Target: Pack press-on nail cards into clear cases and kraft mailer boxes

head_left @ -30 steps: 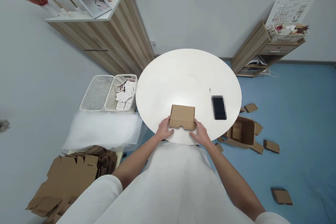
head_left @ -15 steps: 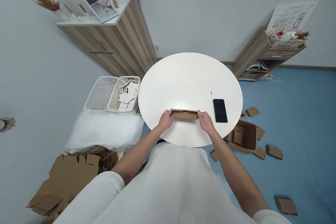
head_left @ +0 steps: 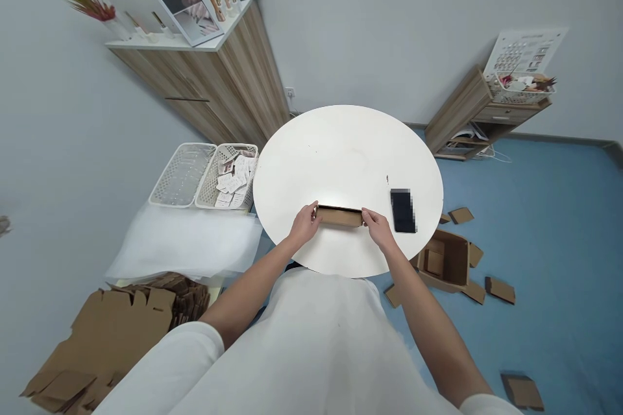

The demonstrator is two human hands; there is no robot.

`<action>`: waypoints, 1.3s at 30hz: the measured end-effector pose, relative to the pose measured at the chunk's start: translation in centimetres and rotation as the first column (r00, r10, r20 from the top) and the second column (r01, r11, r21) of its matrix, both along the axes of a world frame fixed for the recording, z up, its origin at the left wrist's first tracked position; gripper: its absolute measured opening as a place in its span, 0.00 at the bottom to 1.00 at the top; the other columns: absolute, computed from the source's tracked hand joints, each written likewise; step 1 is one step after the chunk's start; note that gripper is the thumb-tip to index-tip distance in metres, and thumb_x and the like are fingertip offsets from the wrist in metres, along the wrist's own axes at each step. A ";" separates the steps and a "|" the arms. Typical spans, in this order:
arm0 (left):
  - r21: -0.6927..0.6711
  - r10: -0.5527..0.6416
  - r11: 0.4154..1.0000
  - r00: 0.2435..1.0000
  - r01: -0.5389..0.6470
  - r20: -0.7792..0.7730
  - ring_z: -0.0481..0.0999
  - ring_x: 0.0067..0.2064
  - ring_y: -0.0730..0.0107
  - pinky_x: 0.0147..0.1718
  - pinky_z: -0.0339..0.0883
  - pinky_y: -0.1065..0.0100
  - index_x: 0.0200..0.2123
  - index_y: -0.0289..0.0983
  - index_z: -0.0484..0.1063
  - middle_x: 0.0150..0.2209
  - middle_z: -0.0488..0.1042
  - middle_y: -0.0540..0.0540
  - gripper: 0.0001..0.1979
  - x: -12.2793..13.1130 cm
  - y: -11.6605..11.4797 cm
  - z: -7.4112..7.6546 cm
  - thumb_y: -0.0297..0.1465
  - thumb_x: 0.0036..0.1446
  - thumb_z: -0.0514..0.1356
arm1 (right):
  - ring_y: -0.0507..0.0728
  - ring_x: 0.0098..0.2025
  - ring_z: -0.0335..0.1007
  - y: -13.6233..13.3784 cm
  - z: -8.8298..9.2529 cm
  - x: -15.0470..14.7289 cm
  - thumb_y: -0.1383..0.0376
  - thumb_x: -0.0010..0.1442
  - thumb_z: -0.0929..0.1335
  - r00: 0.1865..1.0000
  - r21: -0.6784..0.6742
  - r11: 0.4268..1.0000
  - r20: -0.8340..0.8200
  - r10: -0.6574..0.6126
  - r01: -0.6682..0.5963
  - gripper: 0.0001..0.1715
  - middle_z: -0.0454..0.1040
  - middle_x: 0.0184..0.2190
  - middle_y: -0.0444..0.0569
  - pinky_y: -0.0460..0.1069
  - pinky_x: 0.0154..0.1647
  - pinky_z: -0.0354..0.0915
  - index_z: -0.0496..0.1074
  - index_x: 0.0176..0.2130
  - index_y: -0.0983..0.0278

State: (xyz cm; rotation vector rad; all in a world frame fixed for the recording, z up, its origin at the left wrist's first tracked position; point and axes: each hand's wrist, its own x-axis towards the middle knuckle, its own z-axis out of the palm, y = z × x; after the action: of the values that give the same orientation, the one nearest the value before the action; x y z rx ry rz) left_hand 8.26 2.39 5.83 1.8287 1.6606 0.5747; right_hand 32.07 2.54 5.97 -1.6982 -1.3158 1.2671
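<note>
A small brown cardboard box (head_left: 339,216) is held over the near part of the round white table (head_left: 350,155), its long side facing me. My left hand (head_left: 306,224) grips its left end, the fingers wrapped at the corner. At the other end, my right hand (head_left: 376,227) pinches the box's right corner. A dark line runs along its upper edge; whether the top is fully closed I cannot tell. To the right of my right hand lies a black phone (head_left: 403,211), partly pixelated.
Left of the table are a basket of white cards (head_left: 233,178), a basket of clear items (head_left: 180,175), white sheets (head_left: 185,240) and flat cardboard (head_left: 111,331). A large carton (head_left: 455,259) and several small boxes lie on the blue floor at right. A wooden cabinet (head_left: 204,91) stands behind.
The view has shifted slightly. Both hands keep hold of the box's ends, and its upper edge now shows as a narrower dark line.
</note>
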 end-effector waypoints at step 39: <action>-0.372 0.223 0.923 0.924 -0.099 0.309 0.72 0.39 0.69 0.35 0.66 0.68 0.55 0.40 0.60 0.45 0.68 0.43 0.24 -1.1 -1.2 -1.2 0.40 0.55 0.52 | 0.54 0.41 0.68 -2.5 -4.0 -1.2 0.54 0.53 0.63 0.970 0.003 0.996 -0.229 -0.083 0.086 0.30 0.64 0.52 0.53 0.53 0.46 0.62 0.60 0.53 0.60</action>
State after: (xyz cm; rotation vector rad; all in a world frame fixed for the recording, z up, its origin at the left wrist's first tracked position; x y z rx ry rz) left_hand 7.16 1.18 4.64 1.2592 1.5622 0.5885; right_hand 30.88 0.02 1.97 -1.5309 -1.1023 1.3559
